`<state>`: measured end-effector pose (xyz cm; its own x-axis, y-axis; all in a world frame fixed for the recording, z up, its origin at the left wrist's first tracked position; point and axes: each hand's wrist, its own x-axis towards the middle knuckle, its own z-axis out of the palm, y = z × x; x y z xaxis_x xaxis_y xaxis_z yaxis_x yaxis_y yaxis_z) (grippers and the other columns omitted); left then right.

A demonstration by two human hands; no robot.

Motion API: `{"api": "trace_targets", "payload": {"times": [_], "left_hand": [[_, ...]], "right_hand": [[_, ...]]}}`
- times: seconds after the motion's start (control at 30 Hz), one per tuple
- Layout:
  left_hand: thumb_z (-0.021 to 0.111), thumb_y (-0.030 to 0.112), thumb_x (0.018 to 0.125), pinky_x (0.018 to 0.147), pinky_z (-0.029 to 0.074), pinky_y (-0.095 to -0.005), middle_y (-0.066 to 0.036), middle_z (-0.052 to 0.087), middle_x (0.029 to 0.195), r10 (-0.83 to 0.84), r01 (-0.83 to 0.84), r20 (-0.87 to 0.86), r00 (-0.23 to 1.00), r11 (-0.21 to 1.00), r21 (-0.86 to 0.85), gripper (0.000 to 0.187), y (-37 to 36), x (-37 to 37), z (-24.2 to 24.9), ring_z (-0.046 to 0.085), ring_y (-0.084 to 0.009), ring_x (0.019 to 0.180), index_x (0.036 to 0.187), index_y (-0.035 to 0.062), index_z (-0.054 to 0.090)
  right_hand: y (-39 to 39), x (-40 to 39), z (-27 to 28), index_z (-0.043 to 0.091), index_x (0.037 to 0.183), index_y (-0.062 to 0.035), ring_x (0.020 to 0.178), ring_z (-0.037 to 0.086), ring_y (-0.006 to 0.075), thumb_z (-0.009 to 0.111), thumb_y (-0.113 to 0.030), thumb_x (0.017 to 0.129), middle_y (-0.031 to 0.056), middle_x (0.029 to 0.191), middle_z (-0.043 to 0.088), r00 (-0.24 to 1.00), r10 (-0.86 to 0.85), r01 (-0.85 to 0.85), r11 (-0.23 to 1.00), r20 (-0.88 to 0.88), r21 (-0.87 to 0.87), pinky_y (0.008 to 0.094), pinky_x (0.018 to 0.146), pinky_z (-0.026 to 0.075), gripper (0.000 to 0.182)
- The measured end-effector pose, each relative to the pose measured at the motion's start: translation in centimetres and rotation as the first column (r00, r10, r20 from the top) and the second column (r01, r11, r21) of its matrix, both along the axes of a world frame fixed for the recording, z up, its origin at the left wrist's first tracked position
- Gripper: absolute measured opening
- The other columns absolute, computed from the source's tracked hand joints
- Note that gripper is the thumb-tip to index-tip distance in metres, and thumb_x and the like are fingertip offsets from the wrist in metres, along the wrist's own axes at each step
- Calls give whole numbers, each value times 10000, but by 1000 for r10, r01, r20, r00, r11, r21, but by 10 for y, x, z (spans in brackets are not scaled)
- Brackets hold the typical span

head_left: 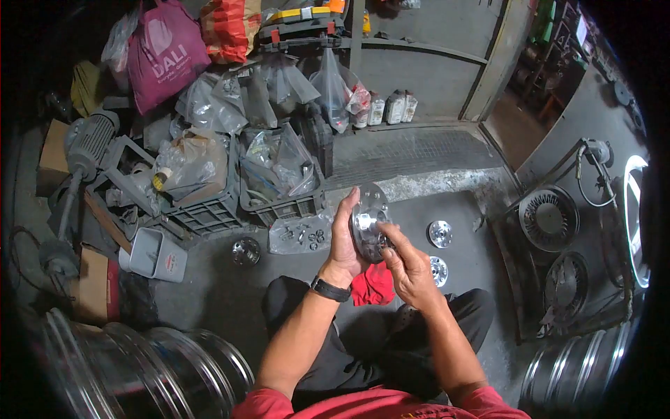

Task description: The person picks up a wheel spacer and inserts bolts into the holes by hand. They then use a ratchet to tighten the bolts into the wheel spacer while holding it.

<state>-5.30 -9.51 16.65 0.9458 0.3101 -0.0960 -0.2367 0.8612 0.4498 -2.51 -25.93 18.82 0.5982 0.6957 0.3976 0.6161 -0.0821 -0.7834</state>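
Note:
A round metal disc (pixel 370 216) with small studs or holes around its rim is held up on edge in front of me. My left hand (pixel 343 241) grips its left side, thumb up along the edge. My right hand (pixel 407 265) is at its lower right, fingers closed and pointing at the disc's face; whether a small part is between them is hidden. Below the disc a red cloth (pixel 373 285) lies between my legs. Two similar discs, one upper (pixel 440 234) and one lower (pixel 438 271), lie on the floor to the right, and a darker one (pixel 246 251) lies to the left.
A plastic bag with small metal parts (pixel 301 234) lies ahead. Crates of bags (pixel 283 202) and a grey bin (pixel 153 255) stand left. Shiny wheel rims (pixel 146 363) are at lower left; a rack with round vented parts (pixel 548 216) stands right.

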Motion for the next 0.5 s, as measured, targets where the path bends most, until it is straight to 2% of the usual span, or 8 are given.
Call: {"api": "trace_targets", "payload": {"times": [0.03,0.1,0.17,0.23,0.37,0.43,0.47,0.5], "left_hand": [[626,646,969,819,658,-487,-99,735,970,0,0,0,1000,1000,0,584,0,0,0,762,-306,885,1177,104,685],[629,660,960,830,655,-489,-93,739,984,-137,138,19,990,987,-85,595,0,-2,1,758,-294,863,1157,102,692],[629,657,959,818,655,-479,-89,737,980,-88,88,6,996,993,-81,592,-5,-2,4,758,-290,858,1156,101,690],[630,654,959,806,656,-470,-84,736,977,-41,41,-7,999,996,-77,590,-8,0,3,759,-287,852,1155,101,688],[640,646,949,758,655,-441,-78,722,949,111,-111,-30,993,994,14,572,-9,0,0,753,-278,800,1129,105,681],[646,640,945,742,655,-432,-75,718,939,124,-123,-32,992,992,24,566,-9,-1,-2,749,-274,778,1123,104,677],[652,635,942,736,655,-429,-74,715,933,143,-143,-41,989,990,2,568,-9,1,-4,747,-269,765,1132,101,672],[658,630,938,730,655,-427,-72,713,928,162,-163,-48,986,986,-19,570,-10,2,-3,744,-264,753,1141,97,667]], "right_hand": [[-1,1,2,584,1485,-105,1155,738,343,630,-120,1062,235,1251,726,998,22,-22,1000,50,-9,387,964,559,426],[-2,1,6,581,1486,-109,1145,736,362,627,-117,1061,235,1240,726,998,30,-28,999,53,-28,398,962,562,427],[-3,1,7,579,1486,-114,1135,735,382,624,-113,1060,236,1230,727,998,35,-32,998,55,-48,410,961,565,429],[-4,-2,5,572,1491,-119,1114,746,347,609,-118,1070,235,1205,727,996,-2,-6,996,-84,-93,402,951,561,423],[2,-12,-1,565,1490,-113,1100,748,302,588,-123,1084,230,1196,729,985,-44,39,999,-166,-38,381,942,553,406],[5,-13,-1,548,1516,-78,681,491,85,551,-163,1115,15,803,558,995,-31,33,999,-90,21,273,658,454,411],[4,-14,1,548,1516,-78,681,491,85,551,-163,1115,15,803,558,995,-37,39,999,-93,21,273,658,454,411],[3,-16,4,557,1495,-94,896,614,175,562,-151,1107,120,990,646,986,-44,43,999,-158,-10,315,795,497,392]]}}
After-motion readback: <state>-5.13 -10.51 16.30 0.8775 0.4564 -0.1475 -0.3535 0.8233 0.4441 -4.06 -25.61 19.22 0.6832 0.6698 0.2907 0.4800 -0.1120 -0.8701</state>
